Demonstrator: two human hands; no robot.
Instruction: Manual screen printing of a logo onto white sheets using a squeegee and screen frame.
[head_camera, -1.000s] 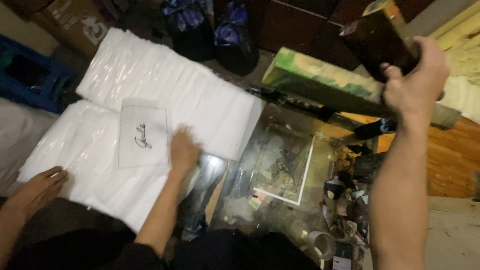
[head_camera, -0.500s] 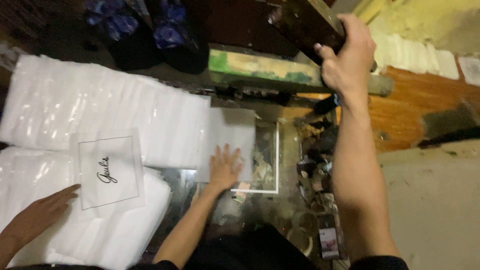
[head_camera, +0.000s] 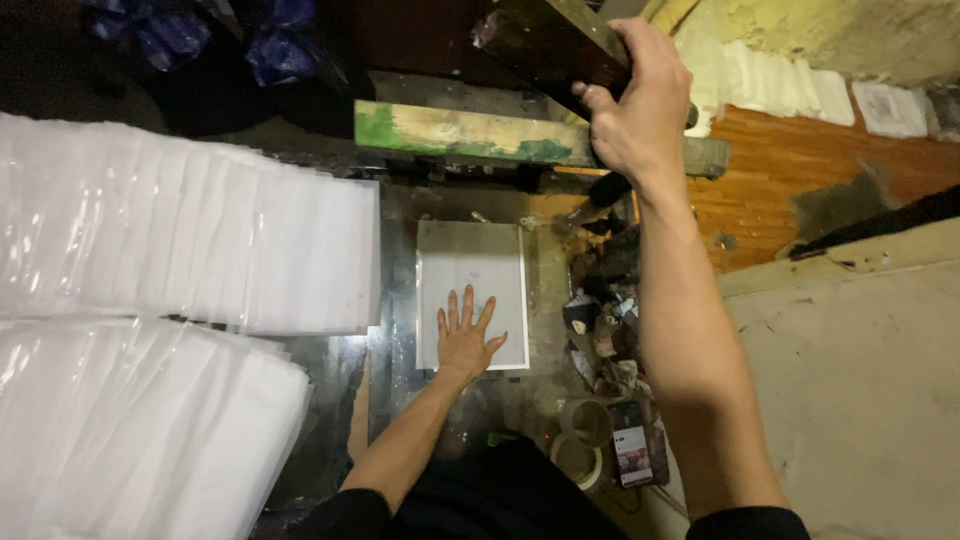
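My left hand (head_camera: 465, 335) lies flat with fingers spread on the lower part of a blank white sheet (head_camera: 470, 265). The sheet rests on a dark glossy table (head_camera: 395, 300). My right hand (head_camera: 635, 100) is raised at the top of the view. It grips the edge of a dark, stained frame (head_camera: 545, 40) that is tilted up off the table. Below that frame runs a green-smeared wooden bar (head_camera: 470, 135).
Two fanned stacks of white bagged sheets (head_camera: 180, 250) (head_camera: 140, 430) fill the left side. Crumpled rags (head_camera: 605, 335), tape rolls (head_camera: 585, 445) and a phone (head_camera: 632, 455) lie right of the sheet. An orange wooden board (head_camera: 790, 170) and a concrete floor (head_camera: 860, 400) are further right.
The view has shifted, so another person's hand and the printed sheet on the stacks are out of sight. My left hand now rests on the blank sheet. My right hand still holds the frame up.
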